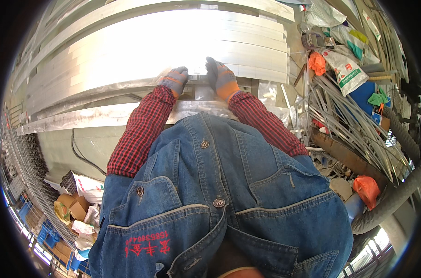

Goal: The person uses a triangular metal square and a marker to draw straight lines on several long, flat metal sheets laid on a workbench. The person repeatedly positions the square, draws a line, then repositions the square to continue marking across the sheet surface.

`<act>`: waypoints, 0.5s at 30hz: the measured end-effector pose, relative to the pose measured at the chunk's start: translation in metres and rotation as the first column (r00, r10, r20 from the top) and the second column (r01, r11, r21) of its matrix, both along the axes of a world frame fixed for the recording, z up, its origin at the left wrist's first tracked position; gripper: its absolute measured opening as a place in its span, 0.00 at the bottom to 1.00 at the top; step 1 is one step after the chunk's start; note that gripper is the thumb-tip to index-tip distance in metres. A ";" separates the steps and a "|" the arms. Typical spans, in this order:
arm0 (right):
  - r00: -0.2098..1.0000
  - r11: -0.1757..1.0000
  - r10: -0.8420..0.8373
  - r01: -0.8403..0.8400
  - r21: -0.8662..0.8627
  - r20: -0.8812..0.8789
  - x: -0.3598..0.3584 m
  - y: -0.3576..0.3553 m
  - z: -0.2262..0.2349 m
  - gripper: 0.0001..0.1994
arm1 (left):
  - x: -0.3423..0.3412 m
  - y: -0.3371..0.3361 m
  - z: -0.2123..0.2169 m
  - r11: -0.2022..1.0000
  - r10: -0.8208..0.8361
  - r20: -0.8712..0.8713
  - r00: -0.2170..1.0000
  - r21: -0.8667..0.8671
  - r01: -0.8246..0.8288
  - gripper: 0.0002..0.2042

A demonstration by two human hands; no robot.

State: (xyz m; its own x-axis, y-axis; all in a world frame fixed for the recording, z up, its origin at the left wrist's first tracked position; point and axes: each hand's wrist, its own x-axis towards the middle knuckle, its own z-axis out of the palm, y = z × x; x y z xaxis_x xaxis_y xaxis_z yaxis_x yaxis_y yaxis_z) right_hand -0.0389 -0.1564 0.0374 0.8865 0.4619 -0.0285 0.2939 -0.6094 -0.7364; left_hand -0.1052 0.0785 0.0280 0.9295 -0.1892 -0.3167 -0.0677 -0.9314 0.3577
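Observation:
Long pale metal bars (252, 44) lie side by side in front of me, with strong glare washing out their middle. At their near edge my left hand (174, 79), in a grey and orange work glove, has its fingers curled together; whatever they hold is hidden. My right hand (223, 79), gloved alike, rests at the same edge a short way to the right, its fingers stretched forward over the bars. A small gap separates the two hands. Closer to my body, another long metal bar (90, 114) runs crosswise, with clear plastic film on it near the middle.
Thin metal strips (344, 123) lie in a loose heap on the right, near white sacks (347, 69) and an orange plastic bag (367, 190). A thick ribbed hose (386, 204) bends along the right edge. At lower left are a wire mesh rack (27, 171) and cardboard boxes (74, 205).

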 end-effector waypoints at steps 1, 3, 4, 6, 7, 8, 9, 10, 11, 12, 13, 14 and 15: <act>0.999 0.999 -0.003 0.001 0.044 0.047 0.003 0.001 -0.008 0.19 | 0.000 0.000 0.001 1.000 -0.001 0.006 1.000 -0.005 0.002 0.14; 0.998 0.999 -0.012 0.014 -0.032 0.065 0.011 0.007 -0.023 0.18 | -0.001 -0.001 0.003 1.000 -0.001 0.000 1.000 -0.004 0.001 0.14; 0.999 0.994 -0.036 0.038 -0.100 0.026 0.013 0.009 -0.029 0.17 | -0.001 -0.001 0.004 1.000 -0.003 -0.001 1.000 -0.006 0.003 0.14; 0.997 0.999 -0.026 0.028 -0.036 0.068 0.016 0.011 -0.034 0.17 | -0.001 -0.001 0.006 1.000 -0.005 -0.009 1.000 -0.010 0.005 0.14; 0.999 0.998 -0.044 0.045 -0.048 0.025 0.018 0.013 -0.034 0.17 | -0.001 -0.001 0.006 1.000 -0.005 -0.014 1.000 -0.010 0.005 0.14; 0.999 0.999 -0.031 0.032 -0.026 0.040 0.020 0.014 -0.033 0.17 | 0.000 -0.001 0.007 1.000 -0.005 -0.020 1.000 -0.009 0.005 0.14; 0.999 0.999 -0.030 0.031 -0.025 0.027 0.021 0.015 -0.030 0.17 | 0.000 -0.001 0.007 1.000 -0.005 -0.027 1.000 -0.004 0.005 0.15; 0.999 1.000 -0.022 0.022 -0.003 0.041 0.021 0.017 -0.027 0.18 | 0.000 -0.001 0.007 1.000 0.001 -0.029 1.000 -0.010 -0.002 0.15; 0.999 0.999 -0.031 0.032 -0.021 0.009 0.021 0.019 -0.024 0.18 | 0.000 -0.002 0.007 1.000 0.008 -0.034 0.999 -0.012 -0.009 0.15; 0.999 0.999 -0.034 0.034 -0.019 0.006 0.021 0.020 -0.021 0.18 | 0.000 -0.002 0.006 1.000 0.016 -0.046 0.999 -0.011 -0.017 0.15; 0.999 0.999 -0.037 0.037 -0.016 0.002 0.022 0.022 -0.018 0.18 | 0.000 -0.002 0.006 1.000 0.017 -0.035 0.999 -0.018 -0.018 0.15; 0.999 0.999 -0.044 0.044 -0.006 0.001 0.022 0.023 -0.017 0.19 | -0.001 -0.002 0.006 1.000 0.019 -0.031 0.999 -0.022 -0.019 0.15; 0.999 0.999 -0.051 0.051 0.005 0.001 0.023 0.024 -0.016 0.19 | -0.001 -0.001 0.005 1.000 0.020 -0.026 0.999 -0.022 -0.020 0.15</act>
State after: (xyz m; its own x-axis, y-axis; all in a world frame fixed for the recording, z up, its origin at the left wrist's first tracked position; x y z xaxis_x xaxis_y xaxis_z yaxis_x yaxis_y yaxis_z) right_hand -0.0161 -0.1328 0.0211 0.9088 0.4164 -0.0257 0.2633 -0.6202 -0.7389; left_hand -0.1064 0.0773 0.0331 0.9246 -0.1779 -0.3368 -0.0394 -0.9241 0.3800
